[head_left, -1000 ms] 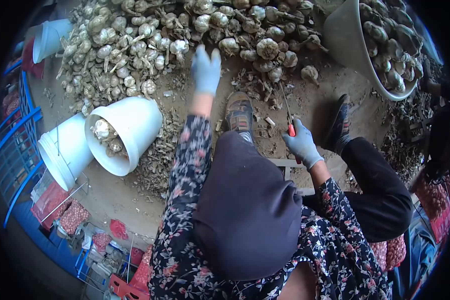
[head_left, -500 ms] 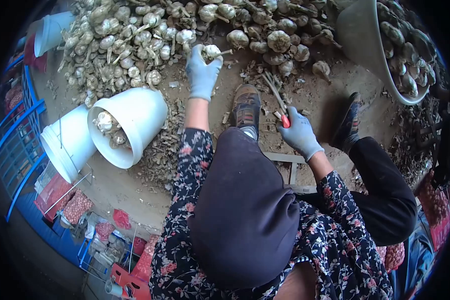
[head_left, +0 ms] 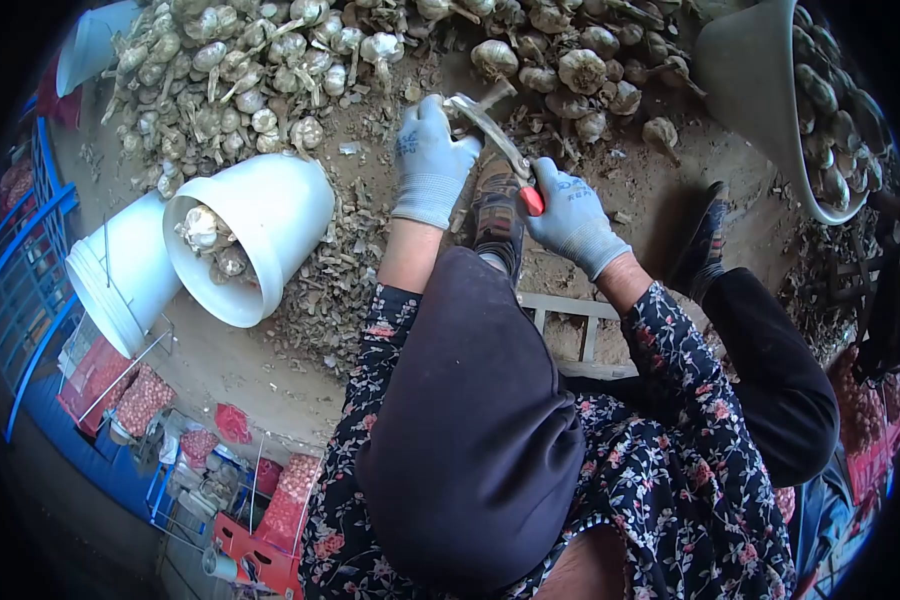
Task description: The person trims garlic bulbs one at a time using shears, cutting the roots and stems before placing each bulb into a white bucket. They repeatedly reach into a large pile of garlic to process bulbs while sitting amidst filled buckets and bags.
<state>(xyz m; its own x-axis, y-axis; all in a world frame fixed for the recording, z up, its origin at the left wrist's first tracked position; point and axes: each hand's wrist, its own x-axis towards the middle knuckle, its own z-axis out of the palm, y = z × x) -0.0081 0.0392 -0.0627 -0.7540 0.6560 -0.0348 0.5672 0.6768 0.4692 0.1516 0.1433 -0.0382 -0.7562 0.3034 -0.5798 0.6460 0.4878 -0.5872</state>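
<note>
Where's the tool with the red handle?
In the head view, the tool is in the right hand, beyond the knee, its metal end by the left hand.

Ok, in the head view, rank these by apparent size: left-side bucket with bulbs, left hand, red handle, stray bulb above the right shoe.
Left-side bucket
Left hand
Stray bulb
Red handle, as far as visible

The tipped bucket (head_left: 295,212) looks smooth plastic, the knife blade (head_left: 500,137) metal, the trousers (head_left: 470,400) matt cloth.
</note>
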